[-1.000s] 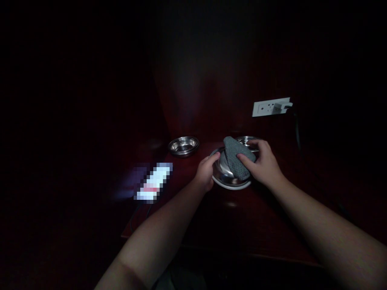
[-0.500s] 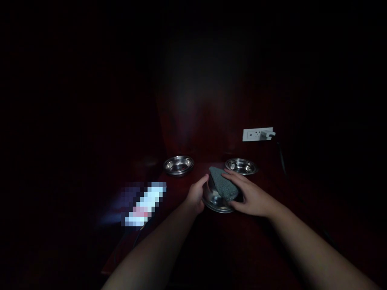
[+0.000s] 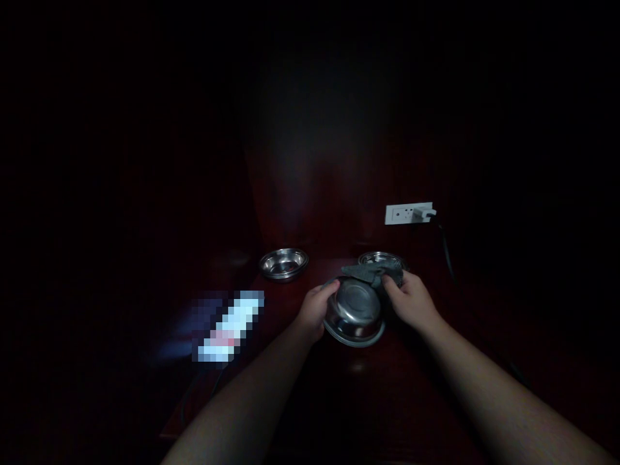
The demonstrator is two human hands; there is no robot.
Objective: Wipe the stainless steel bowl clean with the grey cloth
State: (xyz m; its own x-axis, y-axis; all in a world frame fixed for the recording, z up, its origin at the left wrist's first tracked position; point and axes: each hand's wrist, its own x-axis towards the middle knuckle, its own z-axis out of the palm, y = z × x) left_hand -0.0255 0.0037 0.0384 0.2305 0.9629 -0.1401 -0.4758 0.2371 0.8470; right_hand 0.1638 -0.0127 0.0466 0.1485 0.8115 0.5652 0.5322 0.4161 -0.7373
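Observation:
A small steel bowl (image 3: pixel 355 311) is held between my hands above a dark red table (image 3: pixel 378 387), tilted with its underside turned toward me. My left hand (image 3: pixel 314 311) grips the bowl's left rim with curled fingers. My right hand (image 3: pixel 409 300) is closed on a grey cloth (image 3: pixel 372 274) that lies along the bowl's far upper edge. The scene is very dark.
Two more steel bowls sit at the back of the table: one at the left (image 3: pixel 283 263), one (image 3: pixel 380 259) partly hidden behind the cloth. A white wall socket (image 3: pixel 408 212) with a plug and dark cable is at the right. A blurred-out bright object (image 3: pixel 227 325) lies at the left.
The bowl has been tipped so its underside faces me. The cloth moved from inside the bowl to its far edge, and my right hand shifted to the right rim.

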